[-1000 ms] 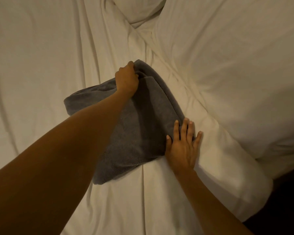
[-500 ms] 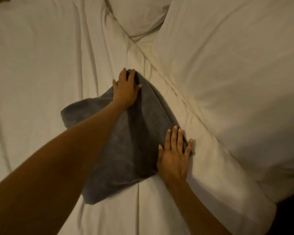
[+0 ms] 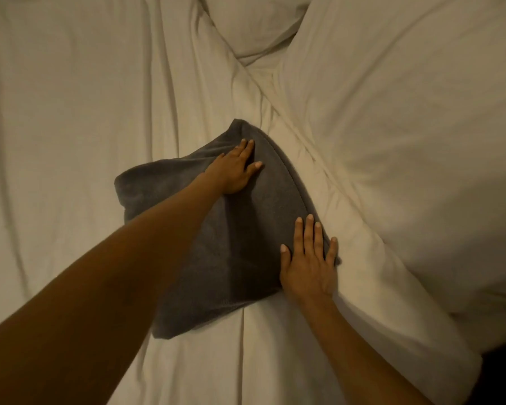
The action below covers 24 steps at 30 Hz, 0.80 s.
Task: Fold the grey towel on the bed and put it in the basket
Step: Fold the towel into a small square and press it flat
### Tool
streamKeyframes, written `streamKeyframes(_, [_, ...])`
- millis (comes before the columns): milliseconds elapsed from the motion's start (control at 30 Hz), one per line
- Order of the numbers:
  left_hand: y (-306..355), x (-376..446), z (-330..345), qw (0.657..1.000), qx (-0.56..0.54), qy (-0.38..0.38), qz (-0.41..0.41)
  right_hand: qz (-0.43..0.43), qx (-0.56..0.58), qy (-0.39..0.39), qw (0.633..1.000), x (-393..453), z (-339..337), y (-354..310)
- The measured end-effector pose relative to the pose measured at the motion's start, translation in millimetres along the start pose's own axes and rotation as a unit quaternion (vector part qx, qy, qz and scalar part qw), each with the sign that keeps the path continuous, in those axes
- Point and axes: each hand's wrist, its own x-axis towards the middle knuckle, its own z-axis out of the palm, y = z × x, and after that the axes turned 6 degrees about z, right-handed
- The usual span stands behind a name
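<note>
The grey towel lies folded into a rough square on the white bed, in the middle of the view. My left hand rests flat on its far part, fingers spread, palm down. My right hand lies flat on the towel's right near corner, fingers apart, partly on the sheet. Neither hand grips the cloth. My left forearm covers part of the towel's left side. No basket is in view.
A large white pillow lies to the right, close to the towel's right edge. Another pillow sits at the top. The bed's dark edge shows at the bottom right. Creased sheet spreads to the left.
My left hand let go of the towel's far corner, laid it down and now presses flat on top. My right hand stayed flat on the near right corner.
</note>
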Motion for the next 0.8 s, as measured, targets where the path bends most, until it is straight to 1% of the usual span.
streamKeyframes(67, [-7.5,-22.3,-1.4,0.998,0.009,0.059,0.015,0.004,-0.017,0.012,1.0,-3.6,-4.1,-3.3])
streamKeyframes(133, [-27.3,-49.1,2.8,0.996,0.038,0.086,0.008,0.0,-0.025,0.026,0.999,-2.1,-11.0,-9.8])
streamKeyframes(200, [-54.3,-73.0,5.2,0.993,0.049,0.1,-0.033,-0.025,-0.025,0.044,0.998,8.2,-20.6,-19.1])
streamKeyframes(267, [-80.8,-92.1,2.8,0.987,0.028,0.134,-0.089,-0.079,-0.03,0.056,0.995,24.6,-31.4,-31.5])
streamKeyframes(367, [-111.2,-113.3,-5.3,0.973,0.001,0.17,-0.154,-0.167,-0.037,0.044,0.984,58.4,-49.0,-54.9])
streamKeyframes(433, [-128.0,-123.3,-10.8,0.968,0.002,0.175,-0.182,-0.191,-0.05,0.042,0.979,83.0,-57.9,-73.4])
streamKeyframes(567, [-151.0,-137.8,-21.0,0.959,-0.016,0.194,-0.204,-0.171,-0.059,0.053,0.982,130.4,-68.0,-109.5])
streamKeyframes(667, [-158.0,-142.5,-25.2,0.958,-0.027,0.208,-0.197,-0.185,-0.078,0.064,0.978,157.9,-74.7,-133.3])
streamKeyframes(733, [-158.9,-138.9,-26.8,0.953,-0.047,0.222,-0.199,-0.186,-0.078,0.081,0.976,174.9,-80.0,-144.9])
streamKeyframes(800, [-160.0,-133.5,-29.2,0.944,-0.077,0.233,-0.221,-0.178,-0.065,0.089,0.978,190.3,-84.0,-154.2])
